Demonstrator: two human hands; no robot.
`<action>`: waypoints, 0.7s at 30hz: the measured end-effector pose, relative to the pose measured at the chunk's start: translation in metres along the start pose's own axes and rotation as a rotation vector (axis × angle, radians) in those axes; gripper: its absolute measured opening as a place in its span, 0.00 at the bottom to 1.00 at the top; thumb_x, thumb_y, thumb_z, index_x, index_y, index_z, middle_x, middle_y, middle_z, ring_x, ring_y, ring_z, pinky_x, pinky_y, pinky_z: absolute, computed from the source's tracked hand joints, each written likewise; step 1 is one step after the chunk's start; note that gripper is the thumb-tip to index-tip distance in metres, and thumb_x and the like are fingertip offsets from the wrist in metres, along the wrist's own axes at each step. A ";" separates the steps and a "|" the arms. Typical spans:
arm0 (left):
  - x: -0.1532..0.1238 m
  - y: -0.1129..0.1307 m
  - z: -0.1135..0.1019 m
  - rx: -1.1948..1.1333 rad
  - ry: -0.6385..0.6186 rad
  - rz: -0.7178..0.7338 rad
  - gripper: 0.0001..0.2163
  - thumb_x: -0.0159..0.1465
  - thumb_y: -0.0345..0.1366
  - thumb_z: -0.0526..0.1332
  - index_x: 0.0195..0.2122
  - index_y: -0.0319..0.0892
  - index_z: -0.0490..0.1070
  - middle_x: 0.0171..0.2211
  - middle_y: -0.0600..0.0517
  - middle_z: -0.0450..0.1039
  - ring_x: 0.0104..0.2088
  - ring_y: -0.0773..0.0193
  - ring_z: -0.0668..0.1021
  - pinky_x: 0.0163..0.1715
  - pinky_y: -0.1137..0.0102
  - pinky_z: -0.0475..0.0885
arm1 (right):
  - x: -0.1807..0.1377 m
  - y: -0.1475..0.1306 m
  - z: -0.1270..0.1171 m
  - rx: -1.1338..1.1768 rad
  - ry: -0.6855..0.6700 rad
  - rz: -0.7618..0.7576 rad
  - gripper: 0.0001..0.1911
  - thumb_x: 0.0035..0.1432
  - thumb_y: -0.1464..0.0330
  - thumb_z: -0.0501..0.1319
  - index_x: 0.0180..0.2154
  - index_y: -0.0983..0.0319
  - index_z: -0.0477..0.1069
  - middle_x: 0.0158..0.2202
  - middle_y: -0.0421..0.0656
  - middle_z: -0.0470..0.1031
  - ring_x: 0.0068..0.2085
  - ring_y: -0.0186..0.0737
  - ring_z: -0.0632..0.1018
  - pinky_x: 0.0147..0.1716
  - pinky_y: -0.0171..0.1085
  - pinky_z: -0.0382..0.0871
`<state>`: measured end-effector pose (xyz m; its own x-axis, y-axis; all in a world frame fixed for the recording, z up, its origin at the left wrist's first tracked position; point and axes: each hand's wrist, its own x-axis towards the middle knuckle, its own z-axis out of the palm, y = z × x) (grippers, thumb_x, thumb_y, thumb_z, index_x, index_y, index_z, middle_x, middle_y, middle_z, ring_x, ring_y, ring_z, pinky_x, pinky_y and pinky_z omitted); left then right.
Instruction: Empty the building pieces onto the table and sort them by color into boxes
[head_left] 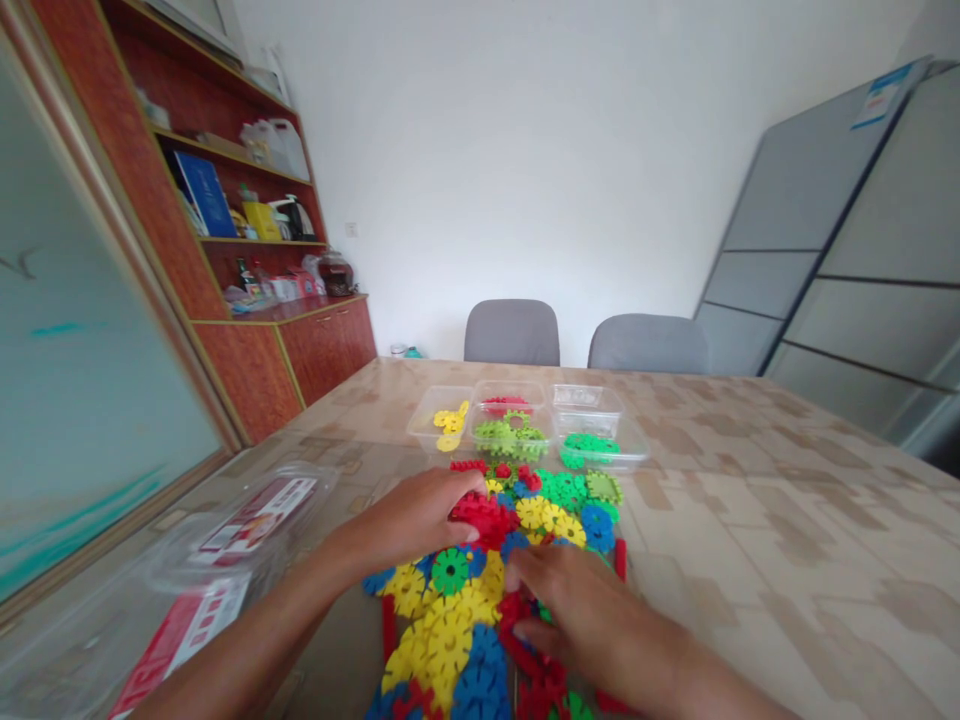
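Observation:
My left hand (431, 512) is closed round a bunch of red notched plastic discs (487, 522), with the thumb below and the fingers above. Lower and to the right, my right hand (574, 605) reaches into the pile, thumb and forefinger closed round a red notched piece (511, 610); part of that piece is hidden by the fingers. The pile between and below my hands mixes yellow discs (435, 645), blue discs (484, 672) and a green disc (450, 571). Beyond my hands, more yellow (551, 517), green and blue discs lie spread.
Three clear plastic tubs stand behind the pile: one with yellow discs (450, 420), one with lime-green and red discs (511, 438), one with green discs (590, 450). Clear lids (259, 520) lie at left. Two grey chairs (512, 332) stand across the table (750, 520).

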<state>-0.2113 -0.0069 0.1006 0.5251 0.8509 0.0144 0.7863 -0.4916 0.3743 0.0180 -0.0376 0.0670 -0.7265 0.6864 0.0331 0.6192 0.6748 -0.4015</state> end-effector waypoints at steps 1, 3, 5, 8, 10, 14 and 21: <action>0.000 0.001 0.000 -0.002 -0.007 -0.005 0.09 0.59 0.35 0.60 0.41 0.46 0.68 0.40 0.53 0.73 0.43 0.57 0.74 0.38 0.71 0.65 | 0.000 -0.003 0.002 -0.037 -0.030 0.000 0.07 0.53 0.72 0.64 0.36 0.61 0.69 0.36 0.43 0.77 0.36 0.43 0.78 0.30 0.35 0.63; 0.001 0.004 0.000 0.001 -0.013 -0.025 0.09 0.58 0.35 0.60 0.41 0.45 0.69 0.39 0.53 0.73 0.43 0.56 0.74 0.38 0.71 0.65 | 0.001 -0.009 0.005 -0.091 -0.068 -0.002 0.06 0.54 0.73 0.61 0.37 0.63 0.70 0.38 0.46 0.77 0.38 0.45 0.78 0.31 0.36 0.65; 0.002 0.006 0.000 0.002 -0.007 -0.043 0.10 0.58 0.36 0.60 0.42 0.45 0.69 0.40 0.52 0.74 0.43 0.56 0.73 0.38 0.70 0.66 | 0.001 -0.011 0.006 -0.097 -0.077 -0.013 0.05 0.55 0.74 0.60 0.36 0.62 0.70 0.37 0.46 0.78 0.37 0.45 0.78 0.31 0.36 0.65; 0.003 0.009 0.000 -0.015 0.028 -0.046 0.11 0.58 0.36 0.60 0.43 0.45 0.68 0.40 0.52 0.74 0.42 0.56 0.74 0.38 0.70 0.66 | 0.001 -0.010 0.004 0.001 -0.031 -0.031 0.06 0.53 0.74 0.61 0.35 0.60 0.69 0.34 0.43 0.77 0.34 0.42 0.78 0.29 0.35 0.64; 0.004 0.008 0.001 -0.052 0.057 -0.041 0.10 0.58 0.35 0.60 0.42 0.44 0.68 0.38 0.53 0.74 0.39 0.58 0.74 0.37 0.71 0.66 | 0.002 -0.004 0.001 0.099 0.055 -0.037 0.08 0.52 0.74 0.63 0.35 0.59 0.68 0.33 0.40 0.77 0.32 0.39 0.76 0.28 0.34 0.64; 0.014 0.002 -0.001 -0.215 0.122 -0.044 0.07 0.58 0.36 0.60 0.38 0.44 0.68 0.33 0.55 0.73 0.34 0.62 0.74 0.32 0.73 0.66 | 0.011 0.021 -0.008 0.285 0.226 -0.035 0.07 0.53 0.75 0.61 0.34 0.59 0.67 0.28 0.36 0.72 0.28 0.33 0.71 0.25 0.32 0.60; 0.079 -0.024 -0.023 -0.479 0.299 -0.201 0.06 0.56 0.32 0.64 0.31 0.39 0.67 0.24 0.57 0.69 0.23 0.66 0.74 0.22 0.75 0.66 | 0.067 0.101 -0.043 0.671 0.363 0.194 0.10 0.52 0.64 0.66 0.31 0.62 0.67 0.23 0.35 0.71 0.24 0.34 0.73 0.25 0.34 0.67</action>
<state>-0.1959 0.0762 0.1145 0.2122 0.9679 0.1344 0.5895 -0.2365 0.7724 0.0449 0.0884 0.0677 -0.4100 0.8986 0.1564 0.3287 0.3056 -0.8936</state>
